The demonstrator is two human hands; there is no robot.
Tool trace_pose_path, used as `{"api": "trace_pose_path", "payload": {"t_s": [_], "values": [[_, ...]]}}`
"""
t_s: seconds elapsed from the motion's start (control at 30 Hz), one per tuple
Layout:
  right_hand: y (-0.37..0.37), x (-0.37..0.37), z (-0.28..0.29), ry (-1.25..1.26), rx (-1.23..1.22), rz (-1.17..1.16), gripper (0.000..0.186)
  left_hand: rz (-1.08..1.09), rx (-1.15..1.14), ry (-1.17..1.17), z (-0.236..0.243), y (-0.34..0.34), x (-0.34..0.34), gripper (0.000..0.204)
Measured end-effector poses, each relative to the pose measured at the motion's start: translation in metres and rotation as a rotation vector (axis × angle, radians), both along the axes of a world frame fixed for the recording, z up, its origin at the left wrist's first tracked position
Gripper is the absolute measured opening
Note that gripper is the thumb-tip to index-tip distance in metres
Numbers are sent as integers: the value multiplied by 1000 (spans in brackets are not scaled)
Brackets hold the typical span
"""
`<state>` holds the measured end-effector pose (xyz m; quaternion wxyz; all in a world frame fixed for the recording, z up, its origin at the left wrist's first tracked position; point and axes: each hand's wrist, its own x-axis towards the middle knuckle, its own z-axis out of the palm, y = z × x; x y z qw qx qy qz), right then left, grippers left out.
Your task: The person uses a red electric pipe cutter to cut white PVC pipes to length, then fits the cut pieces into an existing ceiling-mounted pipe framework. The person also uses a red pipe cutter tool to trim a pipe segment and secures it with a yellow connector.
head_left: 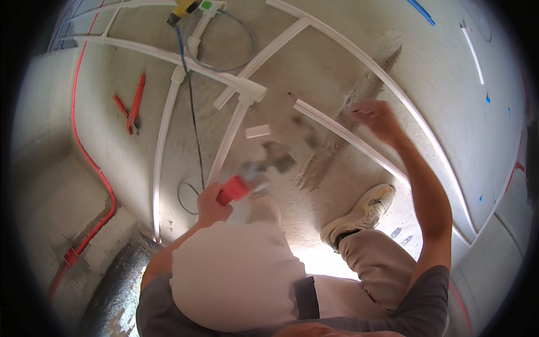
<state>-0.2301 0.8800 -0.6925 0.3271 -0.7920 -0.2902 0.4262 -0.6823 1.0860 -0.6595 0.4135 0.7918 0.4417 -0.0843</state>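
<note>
My left hand (212, 206) is closed around the red handle of a tool (233, 190) with a greyish head. Motion smears the tool, so its kind is unclear. My right hand (373, 119) is raised over the floor to the right, bare and blurred, and its fingers are too smeared to read. Just below and left of it runs a long white plastic strip (348, 137). A short white offcut (258, 131) lies on the concrete beyond the red tool. Farther off, a white branching fitting (251, 90) joins white strips.
Orange-red pliers-like cutters (135, 109) lie at the left. A yellow tool (182, 10) with a dark cable (193, 112) is at the far side. Long white strips (387, 76) cross the floor. Red conduit (92, 157) follows the left wall. My shoe (359, 216) stands near the right-hand strip.
</note>
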Motion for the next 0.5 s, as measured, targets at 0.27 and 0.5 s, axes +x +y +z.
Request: {"api": "trace_pose_path", "payload": {"t_s": [0.27,0.5], "values": [[114,-160,-52,-652,328,602,36,376,-662,25,-1,27,12,40],[21,-48,-1,-565,225,448,22,447,-258,-238,-13,-12,12,38]]}}
